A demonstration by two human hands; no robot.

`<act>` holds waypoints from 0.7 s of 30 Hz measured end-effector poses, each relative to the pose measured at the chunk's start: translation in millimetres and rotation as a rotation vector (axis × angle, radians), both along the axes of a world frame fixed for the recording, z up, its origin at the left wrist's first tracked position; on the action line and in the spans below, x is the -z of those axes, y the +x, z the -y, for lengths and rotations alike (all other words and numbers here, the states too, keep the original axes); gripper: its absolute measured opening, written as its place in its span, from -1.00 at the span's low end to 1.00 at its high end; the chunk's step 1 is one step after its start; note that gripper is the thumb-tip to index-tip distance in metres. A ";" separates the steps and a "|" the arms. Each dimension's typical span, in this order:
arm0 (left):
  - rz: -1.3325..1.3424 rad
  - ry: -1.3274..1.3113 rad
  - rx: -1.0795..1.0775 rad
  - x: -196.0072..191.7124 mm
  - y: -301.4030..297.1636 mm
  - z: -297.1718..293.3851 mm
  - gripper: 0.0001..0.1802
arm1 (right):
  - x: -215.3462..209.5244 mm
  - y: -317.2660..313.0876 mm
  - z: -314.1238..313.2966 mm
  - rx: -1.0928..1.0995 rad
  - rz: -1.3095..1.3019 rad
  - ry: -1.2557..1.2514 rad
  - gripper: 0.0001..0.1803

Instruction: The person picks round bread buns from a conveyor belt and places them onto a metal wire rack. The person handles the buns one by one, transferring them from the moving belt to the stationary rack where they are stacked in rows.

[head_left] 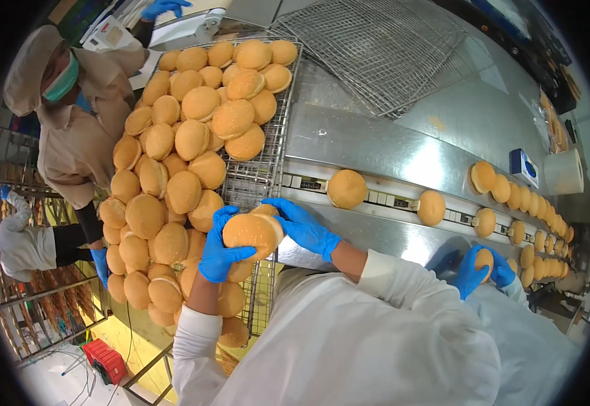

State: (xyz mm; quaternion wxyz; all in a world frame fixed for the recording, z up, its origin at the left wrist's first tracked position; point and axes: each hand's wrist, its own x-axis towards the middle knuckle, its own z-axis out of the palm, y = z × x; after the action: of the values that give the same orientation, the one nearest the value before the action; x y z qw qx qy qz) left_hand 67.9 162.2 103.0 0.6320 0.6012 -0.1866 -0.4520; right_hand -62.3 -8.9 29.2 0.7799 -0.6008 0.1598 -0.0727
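My left hand [218,247], in a blue glove, grips a seeded burger bun [249,234] with its thumb across the front and fingers at the far side. From the right, my blue-gloved right hand [307,229] closes on the same bun's right edge. Behind that bun, near my right fingertips, a second piece of bun [266,210] partly shows; whether it belongs to the same bun I cannot tell. Both hands are over the front right part of a wire rack [257,177] heaped with golden buns [171,242].
A conveyor [379,197] carries spaced buns along the steel table [376,142], where stacked wire grids [376,54] lie. A co-worker's gloved hands [475,272] hold a bun at right. Another masked person [82,125] stands left of the rack. A red crate [104,361] sits below.
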 end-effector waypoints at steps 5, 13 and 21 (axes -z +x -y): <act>-0.360 -0.194 -0.231 19.2 -41.0 20.0 -0.24 | 12.1 -16.7 8.5 0.054 -0.004 0.098 -0.47; -0.241 -0.308 -0.461 33.6 -54.0 50.3 -0.29 | -3.4 -61.9 102.0 0.650 -0.050 -0.299 -0.48; 0.022 -0.156 -0.292 58.9 -83.7 93.4 -0.43 | -23.9 -68.8 72.4 0.452 -0.048 -0.444 -0.46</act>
State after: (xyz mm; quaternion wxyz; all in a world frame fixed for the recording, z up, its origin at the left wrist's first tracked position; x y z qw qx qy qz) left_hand -15.8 68.8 44.1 0.7334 0.5761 -0.1388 -0.3330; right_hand -131.1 -81.3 53.1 0.5900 -0.7069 0.2878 -0.2633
